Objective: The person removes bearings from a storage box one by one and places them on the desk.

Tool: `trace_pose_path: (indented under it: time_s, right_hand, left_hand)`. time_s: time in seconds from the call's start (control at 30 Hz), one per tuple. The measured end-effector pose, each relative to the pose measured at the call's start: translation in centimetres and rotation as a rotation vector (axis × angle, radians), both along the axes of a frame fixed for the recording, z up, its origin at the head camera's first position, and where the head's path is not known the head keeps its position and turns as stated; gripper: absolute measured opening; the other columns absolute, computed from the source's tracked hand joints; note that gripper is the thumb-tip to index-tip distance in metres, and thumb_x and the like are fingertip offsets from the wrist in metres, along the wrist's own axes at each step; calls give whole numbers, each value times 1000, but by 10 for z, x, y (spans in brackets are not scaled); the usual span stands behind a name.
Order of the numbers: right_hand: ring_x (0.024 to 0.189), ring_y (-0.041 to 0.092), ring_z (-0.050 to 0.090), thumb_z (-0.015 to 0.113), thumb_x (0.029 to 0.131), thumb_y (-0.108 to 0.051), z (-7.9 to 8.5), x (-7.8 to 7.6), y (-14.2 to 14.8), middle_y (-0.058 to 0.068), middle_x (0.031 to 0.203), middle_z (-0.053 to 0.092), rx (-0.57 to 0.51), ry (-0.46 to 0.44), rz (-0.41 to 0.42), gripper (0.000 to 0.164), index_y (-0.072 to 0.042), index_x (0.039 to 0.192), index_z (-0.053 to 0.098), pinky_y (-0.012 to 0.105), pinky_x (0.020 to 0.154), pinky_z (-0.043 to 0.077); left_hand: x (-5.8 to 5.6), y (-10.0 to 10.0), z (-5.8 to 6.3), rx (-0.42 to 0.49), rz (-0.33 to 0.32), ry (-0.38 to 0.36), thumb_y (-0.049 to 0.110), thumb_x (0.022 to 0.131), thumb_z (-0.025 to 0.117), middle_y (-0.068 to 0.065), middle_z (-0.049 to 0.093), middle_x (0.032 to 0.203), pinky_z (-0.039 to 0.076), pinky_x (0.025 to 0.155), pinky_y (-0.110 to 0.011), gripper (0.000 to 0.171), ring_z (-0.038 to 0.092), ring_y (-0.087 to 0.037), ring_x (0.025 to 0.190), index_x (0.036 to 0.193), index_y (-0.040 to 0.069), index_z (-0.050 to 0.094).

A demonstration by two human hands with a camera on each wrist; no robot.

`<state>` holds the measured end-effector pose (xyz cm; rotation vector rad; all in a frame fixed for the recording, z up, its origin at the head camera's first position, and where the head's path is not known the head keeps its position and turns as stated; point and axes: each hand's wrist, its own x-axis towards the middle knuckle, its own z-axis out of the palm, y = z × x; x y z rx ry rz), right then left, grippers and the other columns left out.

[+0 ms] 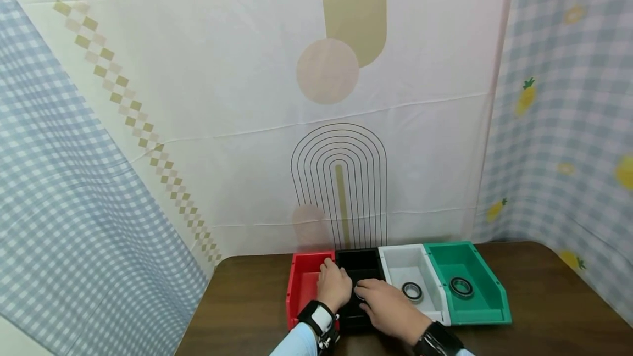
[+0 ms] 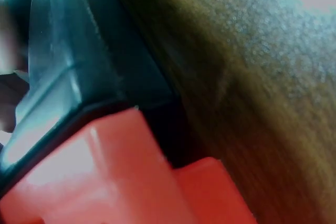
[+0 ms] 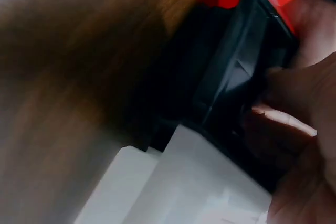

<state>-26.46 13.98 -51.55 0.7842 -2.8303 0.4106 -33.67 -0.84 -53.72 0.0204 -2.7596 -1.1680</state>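
Down in the black bin (image 1: 360, 260), a ring (image 1: 359, 295) sits by the right hand (image 1: 392, 306), pinched or not I cannot tell, while the left hand (image 1: 334, 287), grip equally unclear, is at the red bin's (image 1: 303, 288) edge.

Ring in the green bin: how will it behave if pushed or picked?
The ring is likely stiff; its outline looks cleanly round. Its metallic sheen suggests it may be heavy for its size and somewhat slippery. Lying flat in the green bin, it would probably slide rather than roll if pushed.
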Motion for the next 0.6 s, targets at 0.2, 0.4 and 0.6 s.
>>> trace_pose_path:
  time_s: [0.2, 0.4, 0.6]
  right_hand:
    - [98, 30, 75, 84, 87, -16, -8, -13, -20, 12, 110, 79, 97, 96, -102, 14, -10, 98, 79, 46, 85, 61]
    - [68, 22, 65, 82, 76, -7, -14, -24, -32, 4, 76, 70, 96, 148, -194, 11, -12, 74, 73, 41, 60, 55]
    - [78, 24, 66, 85, 77, -9, -16, -32, -39, 5, 85, 72, 118, 62, -271, 10, -11, 83, 78, 44, 68, 58]
  left_hand:
    - [0, 0, -1, 10, -4, -15, 16, 108, 56, -34, 58, 135, 44, 107, -70, 45, 60, -55, 123, 142, -13, 48]
    - [0, 0, -2, 4, -2, -10, 16, 106, 58, -31, 61, 124, 48, 101, -67, 38, 63, -52, 114, 133, -10, 52]
    - [-2, -1, -3, 12, 5, -6, 16, 106, 59, -30, 61, 123, 49, 99, -65, 37, 63, -50, 113, 133, -9, 51]
